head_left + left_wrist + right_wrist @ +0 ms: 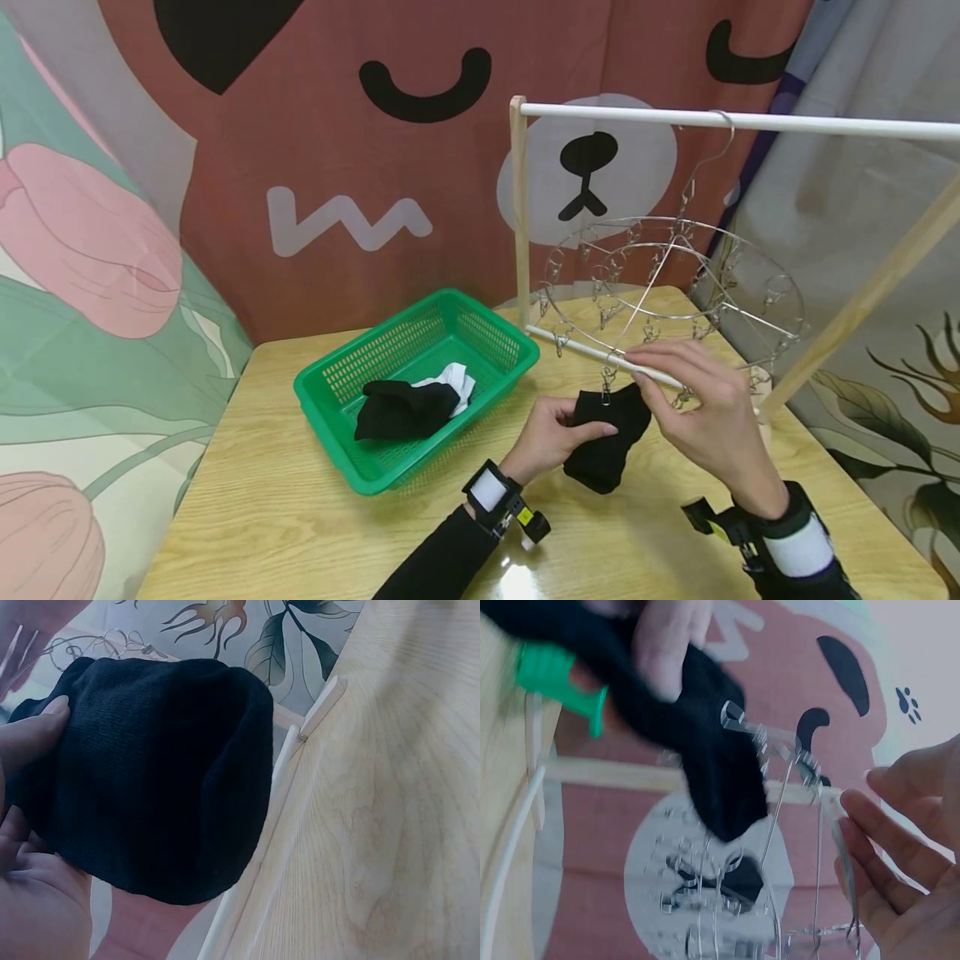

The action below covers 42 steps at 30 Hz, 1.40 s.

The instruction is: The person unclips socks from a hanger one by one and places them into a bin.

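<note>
My left hand (pixel 551 433) fingers pinch the black sock (pixel 606 437) above the worktop (pixel 300 533); my right hand (pixel 701 408) is relaxed beside the clip (pixel 606 385) (seemingly biting it). Tugging may slip it from the round hanger (pixel 675 283).

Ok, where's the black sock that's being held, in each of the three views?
Head: black sock sits lower centre-right, gripped by the left hand, right hand at the clip above it.
Left wrist: it fills the left half.
Right wrist: it runs from the top left toward the centre.
Shared landmark: the round wire clip hanger.
</note>
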{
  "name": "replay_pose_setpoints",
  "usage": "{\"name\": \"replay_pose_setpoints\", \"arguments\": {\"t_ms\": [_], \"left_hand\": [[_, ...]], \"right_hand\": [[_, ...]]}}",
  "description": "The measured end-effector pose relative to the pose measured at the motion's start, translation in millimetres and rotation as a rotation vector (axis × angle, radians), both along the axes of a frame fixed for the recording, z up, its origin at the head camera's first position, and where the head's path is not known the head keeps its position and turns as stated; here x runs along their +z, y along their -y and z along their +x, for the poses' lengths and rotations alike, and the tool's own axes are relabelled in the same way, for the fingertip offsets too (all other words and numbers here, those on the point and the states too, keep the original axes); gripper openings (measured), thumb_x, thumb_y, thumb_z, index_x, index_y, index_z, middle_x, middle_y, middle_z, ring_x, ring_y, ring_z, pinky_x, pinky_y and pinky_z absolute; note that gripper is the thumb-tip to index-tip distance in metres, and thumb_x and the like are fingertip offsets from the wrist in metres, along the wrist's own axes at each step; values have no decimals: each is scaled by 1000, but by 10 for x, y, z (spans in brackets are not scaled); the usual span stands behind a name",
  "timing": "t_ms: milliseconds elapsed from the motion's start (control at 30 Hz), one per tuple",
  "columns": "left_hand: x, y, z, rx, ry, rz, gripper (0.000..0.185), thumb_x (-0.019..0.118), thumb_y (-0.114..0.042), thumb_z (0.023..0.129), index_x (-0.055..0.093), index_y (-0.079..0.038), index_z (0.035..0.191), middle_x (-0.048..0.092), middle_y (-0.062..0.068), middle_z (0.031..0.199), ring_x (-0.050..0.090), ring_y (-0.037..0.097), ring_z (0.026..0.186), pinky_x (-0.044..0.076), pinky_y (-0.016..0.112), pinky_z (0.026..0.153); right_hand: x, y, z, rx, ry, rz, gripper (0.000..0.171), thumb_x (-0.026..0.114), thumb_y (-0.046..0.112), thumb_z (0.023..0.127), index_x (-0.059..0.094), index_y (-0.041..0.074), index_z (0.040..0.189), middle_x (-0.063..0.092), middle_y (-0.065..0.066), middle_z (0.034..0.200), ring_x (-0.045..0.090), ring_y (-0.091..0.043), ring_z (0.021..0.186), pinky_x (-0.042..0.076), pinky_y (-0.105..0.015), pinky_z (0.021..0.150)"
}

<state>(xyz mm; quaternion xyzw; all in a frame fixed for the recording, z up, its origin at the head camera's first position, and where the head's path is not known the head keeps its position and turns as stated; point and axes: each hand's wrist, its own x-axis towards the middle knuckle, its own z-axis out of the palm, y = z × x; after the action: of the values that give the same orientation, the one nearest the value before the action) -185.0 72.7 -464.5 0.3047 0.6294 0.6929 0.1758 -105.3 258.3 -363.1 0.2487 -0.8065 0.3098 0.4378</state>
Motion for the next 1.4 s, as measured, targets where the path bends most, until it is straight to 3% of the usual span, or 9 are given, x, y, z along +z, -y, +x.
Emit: {"name": "replay_pose_setpoints", "arguments": {"t_ms": [133, 267, 367, 567, 633, 800, 900, 1100, 1400], "left_hand": [[0, 20, -3, -1, -2, 0, 17, 83, -11, 94, 83, 3, 104, 82, 15, 94, 77, 8, 75, 63, 27, 67], [-4, 43, -9, 1, 3, -14, 17, 84, -12, 94, 83, 2, 103, 82, 14, 94, 77, 9, 76, 64, 28, 68], [-4, 63, -16, -5, 6, -17, 17, 84, -12, 94, 83, 1, 104, 83, 13, 96, 78, 9, 78, 64, 28, 70], [-13, 84, -46, -11, -3, -12, 17, 83, -11, 95, 83, 1, 107, 82, 15, 100, 77, 8, 82, 63, 27, 73], [-15, 87, -51, -15, -4, -9, 17, 82, -11, 95, 83, 1, 107, 82, 16, 100, 77, 8, 82, 63, 27, 73], [-12, 89, -50, -28, -1, 0, 18, 82, -10, 95, 82, 3, 107, 81, 19, 102, 77, 6, 81, 62, 24, 72], [-8, 91, -49, -26, -4, -3, 17, 82, -10, 95, 82, 3, 106, 81, 20, 100, 76, 6, 80, 61, 23, 70], [-6, 105, -51, -21, 16, -15, 17, 82, -12, 95, 83, 2, 107, 83, 13, 98, 77, 7, 81, 62, 24, 71], [-4, 132, -50, -20, 20, -19, 18, 82, -12, 96, 83, 1, 108, 83, 12, 99, 77, 7, 83, 62, 25, 73]], "right_hand": [[-31, 63, 73, 46, 28, -60, 27, 79, 2, 87, 81, 3, 115, 80, -17, 111, 68, -4, 119, 48, -16, 107], [-91, 100, 160, -14, 119, -81, 41, 83, -5, 82, 80, 6, 121, 80, -15, 115, 68, 1, 117, 48, -13, 105], [-147, 115, 195, -107, 242, -66, 51, 86, -3, 82, 77, 10, 130, 78, -12, 124, 71, -12, 114, 48, -17, 99], [-224, 140, 139, -128, 617, -96, 59, 77, 26, 101, 57, 13, 155, 60, -16, 154, 61, -43, 134, 49, -58, 107], [-256, 144, 75, -76, 698, -146, 56, 71, 28, 106, 54, 11, 157, 58, -17, 156, 58, -38, 140, 49, -46, 114], [-355, 147, -100, 77, 749, -329, 37, 62, 24, 111, 65, 7, 143, 70, -13, 142, 65, -7, 129, 49, -10, 101], [-392, 150, -154, 110, 788, -435, 34, 62, 30, 111, 71, 8, 135, 76, -7, 130, 71, 0, 117, 56, -15, 94], [-413, 174, -182, 97, 859, -569, 43, 67, 39, 107, 72, 4, 132, 80, 4, 118, 74, -7, 111, 59, -21, 90], [-482, 209, -252, 120, 768, -634, 33, 72, 26, 105, 76, -2, 122, 83, 4, 106, 76, -9, 105, 60, -21, 84]]}}
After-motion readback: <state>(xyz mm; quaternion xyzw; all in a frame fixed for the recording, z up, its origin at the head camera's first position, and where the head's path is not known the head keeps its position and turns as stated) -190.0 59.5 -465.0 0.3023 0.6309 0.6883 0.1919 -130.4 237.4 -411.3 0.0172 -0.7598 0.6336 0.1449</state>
